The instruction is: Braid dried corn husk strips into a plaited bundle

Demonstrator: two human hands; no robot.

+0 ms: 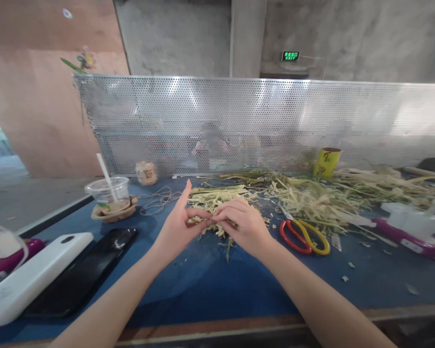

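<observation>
Pinching closed with left hand [174,229] and right hand [244,223], cannot tell on what | Poised over plant shreds [219,197], presumably catching scraps | With scissors [296,223] at right, apparently for reach

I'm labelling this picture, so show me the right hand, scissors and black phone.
Right hand [245,224], head view: back of the hand.
Scissors [295,223], head view: where the handles converge.
Black phone [84,270], head view: middle of its upward face.

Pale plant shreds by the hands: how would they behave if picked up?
The pale plant shreds look thin and curled, so probably light and bendy. They overlap loosely, so a pinch would likely drag neighbours along. Loose scraps on the blue table suggest they may shed bits.
</observation>
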